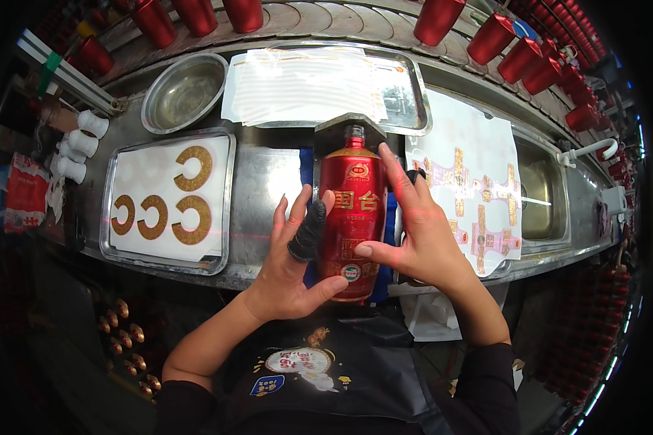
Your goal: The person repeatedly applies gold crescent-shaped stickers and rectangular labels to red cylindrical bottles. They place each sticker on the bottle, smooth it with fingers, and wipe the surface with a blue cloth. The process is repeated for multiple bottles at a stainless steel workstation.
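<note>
In the middle lies a red glass bottle (350, 230) with gold decoration and a bare dark threaded neck pointing away from me. It rests on a dark holder (334, 132) with blue cloth (306, 168) showing beside it. My left hand (286, 264) is at the bottle's left side, fingers spread, thumb on its lower front; a black cover sits on one finger. My right hand (422, 235) flanks the right side, thumb laid on the lower front and fingers stretched along the edge toward the neck. A black cover shows on one right finger too.
Left, a tray (228, 188) holds gold C-shaped labels (151, 216). Behind stand a metal bowl (185, 90) and a tray with white sheets (297, 83). Right are a pink-and-gold label sheet (479, 196), a sink (548, 206) and a tap (591, 151). Red bottles (492, 38) line the far conveyor.
</note>
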Motion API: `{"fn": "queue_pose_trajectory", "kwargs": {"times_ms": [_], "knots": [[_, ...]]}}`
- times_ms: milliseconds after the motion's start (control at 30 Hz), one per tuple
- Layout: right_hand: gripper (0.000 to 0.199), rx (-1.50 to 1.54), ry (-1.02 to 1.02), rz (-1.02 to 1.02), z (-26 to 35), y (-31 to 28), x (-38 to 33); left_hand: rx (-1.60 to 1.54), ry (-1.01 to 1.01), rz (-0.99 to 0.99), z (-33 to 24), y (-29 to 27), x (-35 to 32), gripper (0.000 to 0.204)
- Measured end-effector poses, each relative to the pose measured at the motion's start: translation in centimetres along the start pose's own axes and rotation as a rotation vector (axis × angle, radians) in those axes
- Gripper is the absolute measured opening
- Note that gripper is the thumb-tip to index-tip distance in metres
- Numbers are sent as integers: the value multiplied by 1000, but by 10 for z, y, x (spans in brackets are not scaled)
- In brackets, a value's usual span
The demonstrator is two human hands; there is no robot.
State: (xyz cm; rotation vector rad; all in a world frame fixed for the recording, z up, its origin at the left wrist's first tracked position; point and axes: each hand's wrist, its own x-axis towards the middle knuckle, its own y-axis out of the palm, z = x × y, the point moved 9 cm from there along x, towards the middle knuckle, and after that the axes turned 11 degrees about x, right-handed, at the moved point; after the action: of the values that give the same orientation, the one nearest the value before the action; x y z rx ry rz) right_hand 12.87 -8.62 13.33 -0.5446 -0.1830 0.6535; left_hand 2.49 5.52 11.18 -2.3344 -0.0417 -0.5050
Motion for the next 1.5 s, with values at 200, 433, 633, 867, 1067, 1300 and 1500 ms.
{"fn": "queue_pose_trajectory", "kwargs": {"times_ms": [200, 433, 633, 867, 1067, 1300, 1500], "knots": [[94, -160, -6, 93, 6, 7, -8, 71, 35, 78, -1, 5, 3, 92], [90, -184, -13, 113, 3, 16, -6, 66, 78, 29, 1, 5, 3, 92], [79, -25, -7, 38, -3, 6, -17, -322, -57, 21, 27, 10, -9, 92], [77, 116, -76, 70, -18, 16, -38, -266, -78, 71, 26, 11, -16, 87], [90, 134, -66, 60, -26, 20, -41, -274, -138, 25, 26, 10, -14, 98], [105, 89, -149, 31, -25, 22, -38, -392, -171, 40, 29, 16, -13, 99], [90, 270, -20, 66, -42, 23, -41, -544, -267, 37, 30, 16, -14, 97]]}}
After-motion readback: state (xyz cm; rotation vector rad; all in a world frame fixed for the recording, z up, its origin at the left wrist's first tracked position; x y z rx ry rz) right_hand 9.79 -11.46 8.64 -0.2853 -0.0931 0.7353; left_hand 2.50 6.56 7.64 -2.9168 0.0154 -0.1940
